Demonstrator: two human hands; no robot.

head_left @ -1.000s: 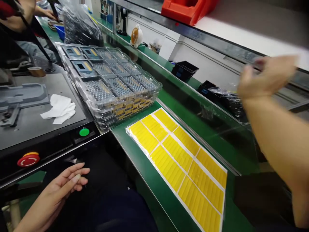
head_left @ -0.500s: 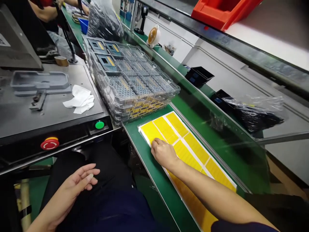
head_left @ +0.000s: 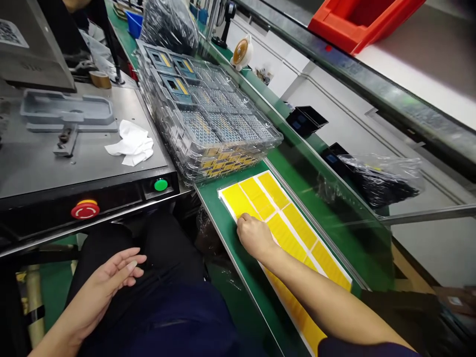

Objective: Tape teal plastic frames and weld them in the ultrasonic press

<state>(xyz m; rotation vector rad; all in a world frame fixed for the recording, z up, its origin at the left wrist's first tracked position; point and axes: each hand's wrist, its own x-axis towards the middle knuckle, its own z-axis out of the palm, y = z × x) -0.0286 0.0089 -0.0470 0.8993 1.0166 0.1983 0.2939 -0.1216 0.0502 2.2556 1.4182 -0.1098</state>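
A sheet of yellow labels (head_left: pixel 290 238) on white backing lies along the green bench to my right. My right hand (head_left: pixel 256 237) rests at the sheet's left edge with its fingers curled together; what they pinch, if anything, is hidden under them. Above my lap hangs my left hand (head_left: pixel 121 272), fingers stretched and slightly apart, with nothing in it. Just beyond the sheet stands a stack of clear plastic trays (head_left: pixel 226 141). Several dark framed parts with yellow strips (head_left: pixel 174 87) sit in the top tray's far-left compartments.
On the metal machine table at left are a grey fixture (head_left: pixel 67 111), a crumpled white tissue (head_left: pixel 134 141), a green button (head_left: pixel 160 185) and a red emergency stop (head_left: pixel 85 209). A red bin (head_left: pixel 357 22) sits above right. Black bins (head_left: pixel 307 121) stand beyond the clear panel.
The view has shifted slightly, so the bench things sit a little differently in the picture. My right hand stays at the sheet's left edge, and my left hand is still open over my lap.
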